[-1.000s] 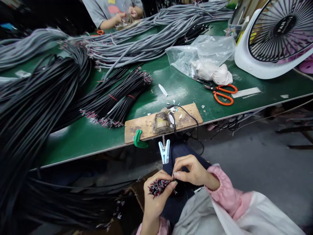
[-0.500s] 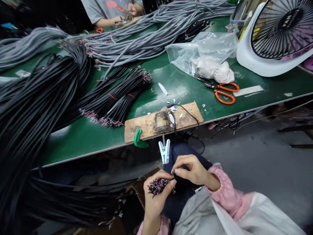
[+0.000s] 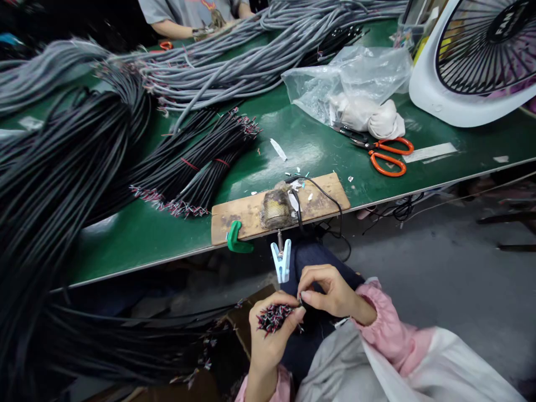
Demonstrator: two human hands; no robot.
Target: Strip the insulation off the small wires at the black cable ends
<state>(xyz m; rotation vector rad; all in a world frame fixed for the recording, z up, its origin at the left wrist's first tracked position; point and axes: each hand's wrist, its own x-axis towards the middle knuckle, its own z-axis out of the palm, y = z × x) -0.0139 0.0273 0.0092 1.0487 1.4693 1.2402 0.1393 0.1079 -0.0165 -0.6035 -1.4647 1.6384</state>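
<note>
My left hand [image 3: 268, 338] is wrapped round a bundle of black cables [image 3: 274, 319], whose stripped red, white and black wire ends point up. Thumb and index finger of my right hand [image 3: 329, 290] pinch a thin wire end beside my left fingertips, over my lap. Just above the hands a light blue clothespin [image 3: 281, 261] hangs from a metal rod at the table edge. The rod comes from a worn block [image 3: 276, 209] on a wooden board [image 3: 324, 205], which a green clamp [image 3: 238, 239] holds.
Black cable bundles [image 3: 79, 162] and grey cables [image 3: 226, 84] cover the left and back of the green table [image 3: 184, 248]. Orange-handled scissors [image 3: 387, 156], a plastic bag [image 3: 318, 89] and a white fan [image 3: 444, 106] are at right. Across the table a person's arm [image 3: 171, 29] shows.
Both hands have shifted very slightly right, still close together with the cable bundle in my left. The view has moved a little. Across the table, the other person's hands have changed position.
</note>
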